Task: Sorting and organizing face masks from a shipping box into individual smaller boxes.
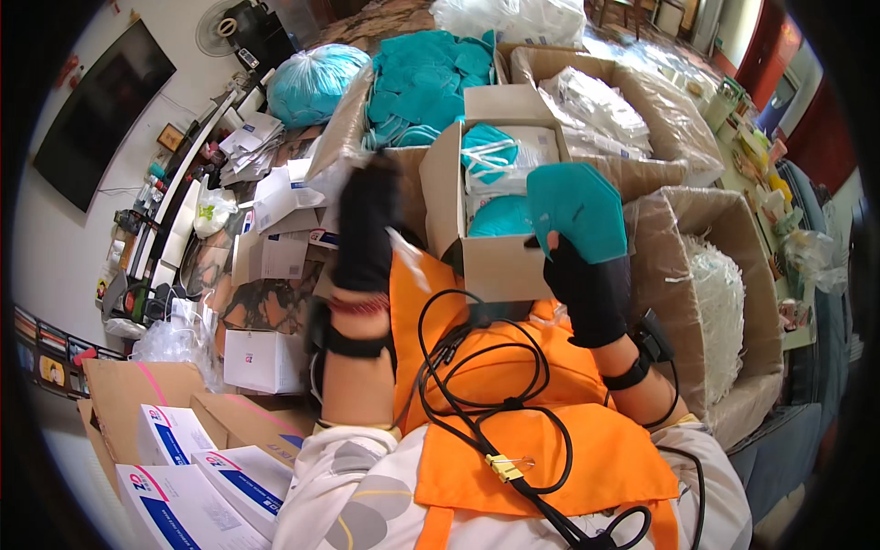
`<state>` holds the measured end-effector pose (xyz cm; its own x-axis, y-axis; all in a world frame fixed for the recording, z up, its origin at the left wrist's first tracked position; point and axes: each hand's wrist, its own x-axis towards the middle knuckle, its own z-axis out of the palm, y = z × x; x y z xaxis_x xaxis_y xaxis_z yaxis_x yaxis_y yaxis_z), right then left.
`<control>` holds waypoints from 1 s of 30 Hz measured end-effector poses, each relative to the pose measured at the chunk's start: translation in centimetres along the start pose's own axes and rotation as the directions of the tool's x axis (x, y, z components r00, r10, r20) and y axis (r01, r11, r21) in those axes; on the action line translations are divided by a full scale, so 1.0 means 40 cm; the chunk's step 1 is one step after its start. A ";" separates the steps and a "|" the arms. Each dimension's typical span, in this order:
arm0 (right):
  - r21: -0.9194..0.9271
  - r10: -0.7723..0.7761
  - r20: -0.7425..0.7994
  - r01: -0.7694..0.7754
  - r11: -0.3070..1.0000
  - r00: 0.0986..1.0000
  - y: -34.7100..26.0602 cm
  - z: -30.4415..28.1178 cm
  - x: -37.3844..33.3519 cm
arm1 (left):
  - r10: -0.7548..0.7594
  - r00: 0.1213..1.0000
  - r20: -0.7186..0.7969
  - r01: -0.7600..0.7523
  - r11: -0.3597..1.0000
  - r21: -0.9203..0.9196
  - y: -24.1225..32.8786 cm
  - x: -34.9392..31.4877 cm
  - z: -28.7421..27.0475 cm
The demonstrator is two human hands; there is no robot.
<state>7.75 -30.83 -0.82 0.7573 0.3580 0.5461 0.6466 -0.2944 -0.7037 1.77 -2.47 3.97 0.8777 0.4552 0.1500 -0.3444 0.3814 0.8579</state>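
My right hand (589, 291), in a black fingerless glove, pinches a flat teal face mask (577, 206) by its lower edge. The mask is raised over the right side of a small open cardboard box (506, 277). Inside that box lie a teal mask with white straps (489, 154), another teal mask (500, 217) and some white packets. My left hand (368, 215), gloved in black too, is left of the box and smeared by motion, so its fingers cannot be made out. A blurred whitish strip (411, 260) shows just right of it, above my orange apron (527, 440).
Behind stands a carton of loose teal masks (426, 87), beside a carton of clear-wrapped white packets (598, 110). At right, a lined carton holds white straps (717, 321). Printed white boxes (188, 504) lie lower left. Black cables (486, 403) loop across my lap.
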 end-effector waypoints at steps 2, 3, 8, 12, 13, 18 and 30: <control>0.089 0.035 -0.007 -0.034 0.995 0.999 0.001 0.000 0.044 | 0.116 0.982 0.152 -0.172 0.884 0.435 -0.085 -0.058 0.086; 0.022 0.064 0.023 -0.065 0.998 0.998 -0.010 -0.003 0.049 | 0.237 0.920 0.313 -0.389 0.659 0.644 -0.121 -0.086 0.135; -0.109 0.156 0.084 -0.146 0.983 0.984 -0.100 0.003 0.055 | 0.567 0.725 0.391 -0.663 0.420 0.620 -0.150 -0.151 0.307; 0.045 -0.019 0.136 0.013 0.999 0.990 -0.113 -0.050 0.054 | 0.150 0.988 0.020 -0.139 0.844 0.518 -0.054 -0.129 0.278; 0.189 -0.046 0.091 0.029 0.981 0.995 -0.101 -0.066 0.064 | 0.126 0.991 -0.047 -0.069 0.775 0.628 -0.034 -0.131 0.264; 0.651 0.240 0.349 -0.419 0.634 0.906 -0.067 -0.117 0.083 | -0.081 0.997 -0.003 0.063 0.747 0.661 -0.008 -0.137 0.244; 0.596 0.360 0.084 -0.337 0.729 0.929 -0.079 -0.067 0.109 | -0.442 0.833 0.333 0.410 0.897 0.167 -0.140 -0.131 0.205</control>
<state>9.26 -30.72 4.99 0.9290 0.3009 0.2156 0.1622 0.1927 -0.9678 1.84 -13.59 2.41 0.9942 -0.0579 -0.0908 0.1063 0.3944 0.9128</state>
